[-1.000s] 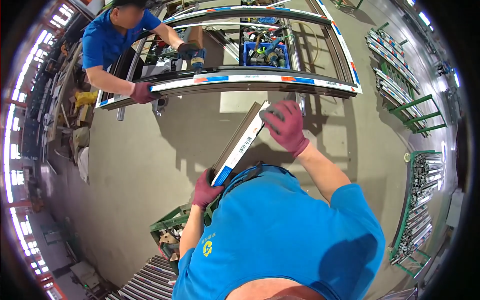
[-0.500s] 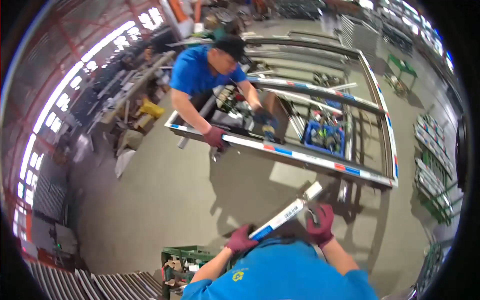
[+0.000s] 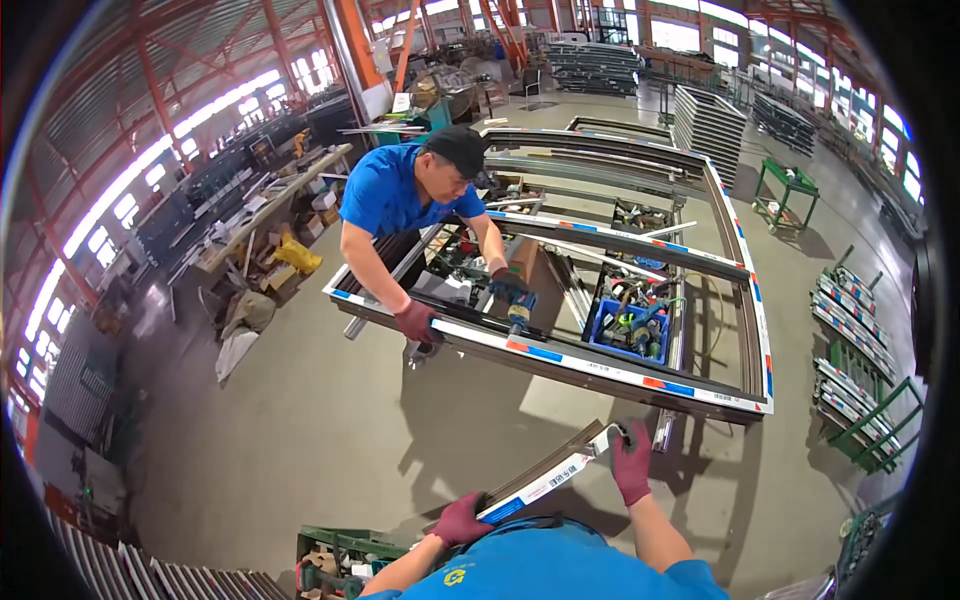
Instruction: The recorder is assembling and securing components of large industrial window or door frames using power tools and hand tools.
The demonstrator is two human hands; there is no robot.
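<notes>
My left hand [image 3: 462,519], in a maroon glove, is closed around the near end of a short dark metal profile bar [image 3: 535,470]. White and blue protective film covers one face of the bar, which slants up and away to the right. Its far end meets my right hand [image 3: 630,462], gloved too, whose fingers are bent closed around a small pale piece [image 3: 606,437] beside the bar. Whether that piece is loose film or a metal part, I cannot tell. Both hands are in front of my body, short of a large dark metal frame [image 3: 600,378].
Across the frame a co-worker [image 3: 390,195] in blue leans over it with a power drill [image 3: 519,312]. A blue crate [image 3: 628,330] of tools lies inside the frame's outline. A green cart [image 3: 345,545] stands near left; racks of profiles [image 3: 865,370] stand at right.
My right hand has moved up and slightly left to the bar's far end. The bar has turned, so its dark side shows. My left hand keeps its hold, now slightly left and lower.
</notes>
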